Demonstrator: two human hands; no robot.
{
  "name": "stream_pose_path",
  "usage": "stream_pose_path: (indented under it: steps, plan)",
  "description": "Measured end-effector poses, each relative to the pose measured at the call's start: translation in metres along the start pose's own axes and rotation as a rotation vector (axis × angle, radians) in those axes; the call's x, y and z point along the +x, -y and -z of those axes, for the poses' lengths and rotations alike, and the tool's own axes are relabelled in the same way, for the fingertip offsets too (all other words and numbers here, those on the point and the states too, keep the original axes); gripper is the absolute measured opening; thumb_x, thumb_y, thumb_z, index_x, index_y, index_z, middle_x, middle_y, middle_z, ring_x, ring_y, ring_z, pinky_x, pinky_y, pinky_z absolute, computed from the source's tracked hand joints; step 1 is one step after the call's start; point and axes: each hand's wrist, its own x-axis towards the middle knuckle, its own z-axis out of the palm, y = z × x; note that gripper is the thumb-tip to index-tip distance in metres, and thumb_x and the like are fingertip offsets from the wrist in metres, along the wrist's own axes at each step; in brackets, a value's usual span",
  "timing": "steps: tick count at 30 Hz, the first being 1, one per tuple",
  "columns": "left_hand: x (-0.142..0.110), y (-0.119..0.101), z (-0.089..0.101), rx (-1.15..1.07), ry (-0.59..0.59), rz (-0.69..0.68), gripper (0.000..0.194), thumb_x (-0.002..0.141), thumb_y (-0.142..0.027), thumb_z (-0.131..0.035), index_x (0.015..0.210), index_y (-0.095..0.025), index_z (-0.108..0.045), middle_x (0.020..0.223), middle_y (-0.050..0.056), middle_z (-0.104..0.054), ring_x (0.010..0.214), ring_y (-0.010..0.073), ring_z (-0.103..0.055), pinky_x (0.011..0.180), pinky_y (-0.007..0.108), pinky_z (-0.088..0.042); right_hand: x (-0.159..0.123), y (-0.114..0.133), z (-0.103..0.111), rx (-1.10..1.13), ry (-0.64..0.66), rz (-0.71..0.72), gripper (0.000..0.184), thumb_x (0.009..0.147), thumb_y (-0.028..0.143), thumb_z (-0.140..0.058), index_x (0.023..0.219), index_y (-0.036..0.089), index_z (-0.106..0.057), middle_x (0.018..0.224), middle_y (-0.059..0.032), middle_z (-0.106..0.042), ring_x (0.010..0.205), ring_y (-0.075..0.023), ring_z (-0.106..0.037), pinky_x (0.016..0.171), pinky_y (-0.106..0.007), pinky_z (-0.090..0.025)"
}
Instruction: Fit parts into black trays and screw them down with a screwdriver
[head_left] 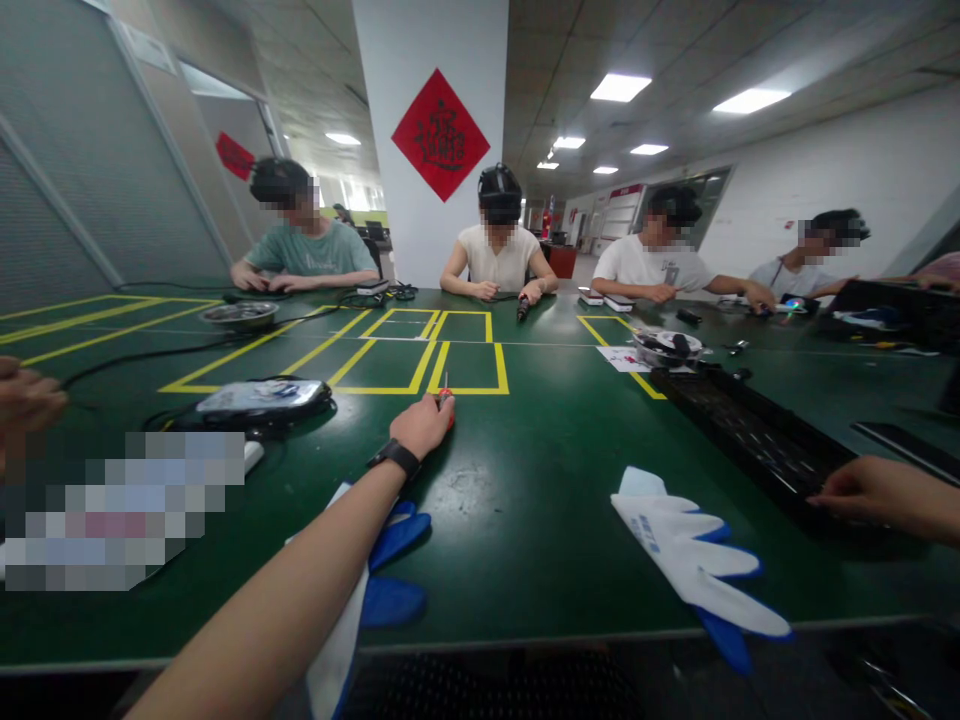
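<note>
My left hand (422,425), with a dark band on its wrist, reaches forward over the green table. Its fingers are closed around the red handle of a screwdriver (448,397), whose thin shaft points away from me. Much of the handle is hidden by the hand. Beneath my forearm lies a white and blue work glove (394,600), partly covered. A matching glove (686,545) rests near the table's front edge, right of the middle. My right hand does not show.
At the right, another person's hand (874,495) touches a long black tray (757,435). A metal bowl (238,316), a phone-like device (262,397) and cables are at left. Yellow tape (469,391) marks the green table (517,590). Several people sit opposite; another person's hand (26,405) shows at far left.
</note>
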Motion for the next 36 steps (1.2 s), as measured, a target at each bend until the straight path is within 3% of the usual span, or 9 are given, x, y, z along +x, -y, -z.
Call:
stream_pose_path:
  steps: [3,11,15,18,21,26,30,36]
  plan:
    - [0.000,0.000,0.000,0.005,-0.008,-0.006,0.066,0.082,-0.063,-0.013,0.099,-0.015,-0.056,0.096,0.016,-0.065,0.088,0.0286,-0.061,0.067,0.034,-0.044,0.007,-0.002,0.002,-0.033,0.246,0.013,0.038,0.068,0.054,-0.052,0.064,0.020,-0.070,0.065,-0.0068,-0.067,0.062,-0.0226,-0.062,0.058,-0.033,-0.042]
    - [0.000,-0.001,0.001,0.004,0.005,0.015,0.066,0.081,-0.063,-0.013,0.099,-0.016,-0.056,0.100,0.016,-0.065,0.092,0.0282,-0.061,0.070,0.034,-0.045,0.013,-0.020,-0.006,-0.046,0.121,0.032,0.034,0.068,0.050,-0.052,0.065,0.022,-0.070,0.067,-0.0083,-0.068,0.065,-0.0260,-0.062,0.060,-0.037,-0.043]
    - [0.000,-0.001,0.001,0.007,-0.001,0.006,0.066,0.082,-0.063,-0.013,0.098,-0.015,-0.056,0.097,0.016,-0.066,0.089,0.0288,-0.061,0.068,0.034,-0.045,0.011,-0.007,0.004,-0.025,0.065,-0.030,0.038,0.065,0.051,-0.052,0.073,0.018,-0.071,0.072,-0.0109,-0.069,0.068,-0.0283,-0.063,0.061,-0.037,-0.045]
    - [-0.001,-0.001,0.001,0.010,0.002,0.001,0.066,0.082,-0.063,-0.012,0.098,-0.015,-0.056,0.096,0.016,-0.066,0.088,0.0281,-0.062,0.067,0.033,-0.045,0.011,0.009,0.011,-0.057,-0.105,-0.043,0.047,0.070,0.054,-0.046,0.087,0.017,-0.069,0.084,-0.0114,-0.070,0.074,-0.0275,-0.064,0.066,-0.036,-0.046]
    - [-0.001,-0.002,0.002,0.011,0.006,0.012,0.067,0.082,-0.063,-0.012,0.098,-0.015,-0.056,0.096,0.016,-0.066,0.088,0.0279,-0.062,0.067,0.033,-0.045,0.013,0.004,0.012,-0.068,-0.202,-0.025,0.054,0.070,0.055,-0.046,0.101,0.014,-0.064,0.099,-0.0118,-0.067,0.082,-0.0269,-0.063,0.072,-0.036,-0.047]
    - [-0.002,-0.003,0.003,0.014,0.006,0.010,0.065,0.083,-0.062,-0.015,0.101,-0.015,-0.056,0.098,0.016,-0.066,0.091,0.0272,-0.062,0.070,0.032,-0.045,0.015,-0.034,0.009,-0.044,-0.032,-0.018,0.037,0.062,0.048,-0.056,0.087,0.024,-0.070,0.095,-0.0063,-0.069,0.087,-0.0290,-0.063,0.078,-0.039,-0.047]
    - [-0.001,-0.003,0.002,0.012,0.007,0.020,0.064,0.083,-0.061,-0.016,0.103,-0.015,-0.056,0.100,0.016,-0.065,0.092,0.0273,-0.061,0.072,0.032,-0.045,0.006,-0.044,0.007,0.025,0.081,-0.011,0.033,0.056,0.045,-0.062,0.082,0.027,-0.071,0.092,-0.0057,-0.070,0.088,-0.0300,-0.063,0.078,-0.038,-0.049]
    - [-0.002,-0.003,0.003,0.011,0.007,0.009,0.063,0.083,-0.061,-0.016,0.101,-0.015,-0.056,0.099,0.015,-0.066,0.092,0.0274,-0.061,0.071,0.032,-0.045,0.004,-0.047,0.007,0.016,-0.075,-0.004,0.034,0.062,0.049,-0.056,0.084,0.027,-0.071,0.092,-0.0054,-0.070,0.084,-0.0291,-0.064,0.075,-0.038,-0.048]
